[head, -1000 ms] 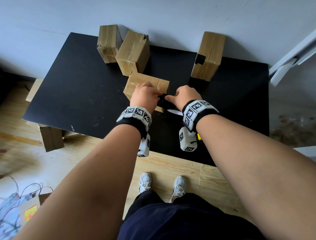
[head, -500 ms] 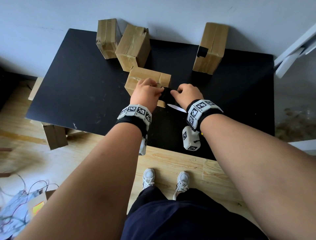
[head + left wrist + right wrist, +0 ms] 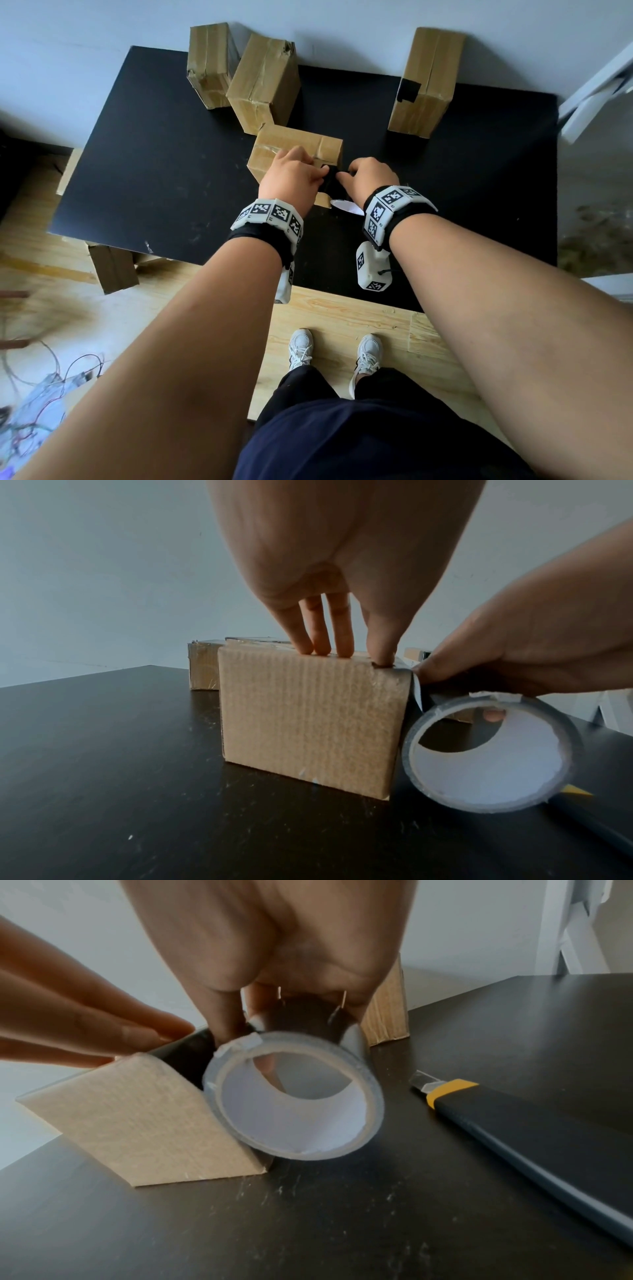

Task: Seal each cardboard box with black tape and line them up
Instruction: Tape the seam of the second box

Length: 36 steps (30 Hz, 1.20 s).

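Pressing down on the top edge of the near box (image 3: 310, 718), the left hand (image 3: 291, 178) has straight fingers (image 3: 316, 631) and its thumb on the right corner, where the black strip (image 3: 186, 1053) begins. The right hand (image 3: 371, 181) grips the roll of tape (image 3: 294, 1096), hanging against the box's right end, just above the table (image 3: 154, 164). This looks like the sealing of this box, with the strip anchored; next, the roll likely has to be drawn down the end, then cut.

Only the right wrist view shows the knife (image 3: 534, 1123) lying right of the roll. Only the head view shows three more boxes at the far edge, the right one (image 3: 426, 82) bearing a black patch.
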{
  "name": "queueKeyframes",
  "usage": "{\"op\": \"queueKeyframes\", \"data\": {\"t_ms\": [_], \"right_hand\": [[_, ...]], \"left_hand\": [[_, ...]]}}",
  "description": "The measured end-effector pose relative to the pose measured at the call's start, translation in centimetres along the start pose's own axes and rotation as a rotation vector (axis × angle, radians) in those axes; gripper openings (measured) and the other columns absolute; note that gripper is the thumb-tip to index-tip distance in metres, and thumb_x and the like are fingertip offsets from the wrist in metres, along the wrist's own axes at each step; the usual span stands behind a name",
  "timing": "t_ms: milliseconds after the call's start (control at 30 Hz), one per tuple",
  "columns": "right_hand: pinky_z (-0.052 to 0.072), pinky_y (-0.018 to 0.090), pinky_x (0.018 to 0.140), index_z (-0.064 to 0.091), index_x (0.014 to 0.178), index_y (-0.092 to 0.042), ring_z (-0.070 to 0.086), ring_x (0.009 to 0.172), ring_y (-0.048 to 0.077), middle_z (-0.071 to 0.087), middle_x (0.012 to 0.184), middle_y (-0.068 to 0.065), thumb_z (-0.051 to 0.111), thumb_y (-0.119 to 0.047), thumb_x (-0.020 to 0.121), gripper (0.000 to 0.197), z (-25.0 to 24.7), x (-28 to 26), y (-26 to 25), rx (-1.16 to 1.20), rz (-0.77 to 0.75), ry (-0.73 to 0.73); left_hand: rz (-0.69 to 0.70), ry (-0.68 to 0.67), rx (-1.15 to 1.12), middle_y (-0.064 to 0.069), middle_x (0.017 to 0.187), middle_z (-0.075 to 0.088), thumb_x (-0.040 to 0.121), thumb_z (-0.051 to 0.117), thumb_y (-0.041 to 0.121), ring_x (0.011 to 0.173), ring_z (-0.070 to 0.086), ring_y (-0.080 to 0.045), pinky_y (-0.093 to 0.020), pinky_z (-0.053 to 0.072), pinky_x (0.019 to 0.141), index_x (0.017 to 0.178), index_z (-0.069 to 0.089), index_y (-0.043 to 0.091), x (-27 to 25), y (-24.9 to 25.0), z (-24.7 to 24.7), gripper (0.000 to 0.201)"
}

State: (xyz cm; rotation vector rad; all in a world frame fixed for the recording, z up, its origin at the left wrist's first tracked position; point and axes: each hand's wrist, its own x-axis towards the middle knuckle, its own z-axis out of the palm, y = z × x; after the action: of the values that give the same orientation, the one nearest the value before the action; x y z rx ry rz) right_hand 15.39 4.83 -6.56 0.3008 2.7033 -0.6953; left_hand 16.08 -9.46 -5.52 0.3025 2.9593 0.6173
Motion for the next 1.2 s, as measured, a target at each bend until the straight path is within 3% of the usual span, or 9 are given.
{"op": "queueKeyframes", "data": {"t_ms": [133,267,400,600,767,1000,1200], "right_hand": [[0.045,0.037,0.086,0.063,0.092,-0.017,0.062,0.098,0.028,0.062,0.089,0.005,0.047,-0.038,0.096,0.027,0.2,0.0,0.2,0.059,0.019,-0.012],[0.043,0.036,0.087,0.057,0.118,-0.007,0.057,0.110,0.030,0.061,0.115,0.014,0.034,-0.026,0.103,0.034,0.1,-0.4,0.8,0.184,0.046,0.050],[0.045,0.035,0.085,0.056,0.121,-0.010,0.057,0.110,0.025,0.061,0.118,0.009,0.033,-0.016,0.102,0.030,0.1,-1.0,2.4,0.281,0.084,0.208],[0.047,0.038,0.094,0.056,0.122,-0.012,0.055,0.113,0.024,0.058,0.123,0.008,0.034,-0.014,0.100,0.031,0.4,-1.2,3.7,0.283,0.064,0.188],[0.047,0.036,0.093,0.054,0.126,-0.013,0.052,0.118,0.024,0.053,0.129,0.008,0.038,-0.011,0.098,0.032,0.3,-1.4,4.6,0.276,0.112,0.211],[0.044,0.040,0.093,0.049,0.125,-0.008,0.045,0.121,0.031,0.048,0.128,0.015,0.054,-0.012,0.089,0.037,2.4,-3.8,8.3,0.121,0.303,0.260],[0.044,0.041,0.097,0.040,0.135,-0.009,0.042,0.125,0.032,0.044,0.133,0.015,0.063,-0.015,0.086,0.054,4.2,-4.8,10.3,0.041,0.383,0.166]], "left_hand": [[-0.020,0.013,0.006,0.003,0.115,0.054,0.094,0.053,0.036,0.118,0.040,-0.017,-0.026,0.040,0.090,0.112,0.071,0.025,-0.1,0.5,0.1,0.028],[-0.090,0.062,0.008,0.005,0.109,0.055,0.089,0.059,0.043,0.113,0.043,-0.015,-0.032,0.046,0.086,0.104,0.074,0.026,-0.1,1.3,0.2,0.027],[-0.139,0.115,0.090,0.003,0.108,0.055,0.086,0.060,0.045,0.112,0.044,-0.020,-0.031,0.043,0.073,0.098,0.073,0.021,0.0,2.5,0.9,0.030],[-0.144,0.188,0.148,-0.002,0.104,0.056,0.085,0.060,0.040,0.105,0.046,-0.027,-0.037,0.045,0.072,0.094,0.067,0.014,-0.3,3.2,2.2,0.028],[-0.111,0.157,0.141,-0.001,0.104,0.056,0.088,0.057,0.043,0.106,0.046,-0.026,-0.033,0.042,0.069,0.098,0.069,0.018,-0.1,2.5,1.8,0.029],[-0.079,0.192,0.069,0.003,0.108,0.058,0.090,0.052,0.036,0.112,0.045,-0.020,-0.028,0.040,0.069,0.109,0.071,0.025,-1.3,1.7,2.2,0.028],[-0.076,0.160,0.106,0.002,0.115,0.056,0.094,0.048,0.034,0.116,0.043,-0.023,-0.032,0.044,0.074,0.118,0.067,0.029,-1.8,1.9,2.4,0.030]]}}
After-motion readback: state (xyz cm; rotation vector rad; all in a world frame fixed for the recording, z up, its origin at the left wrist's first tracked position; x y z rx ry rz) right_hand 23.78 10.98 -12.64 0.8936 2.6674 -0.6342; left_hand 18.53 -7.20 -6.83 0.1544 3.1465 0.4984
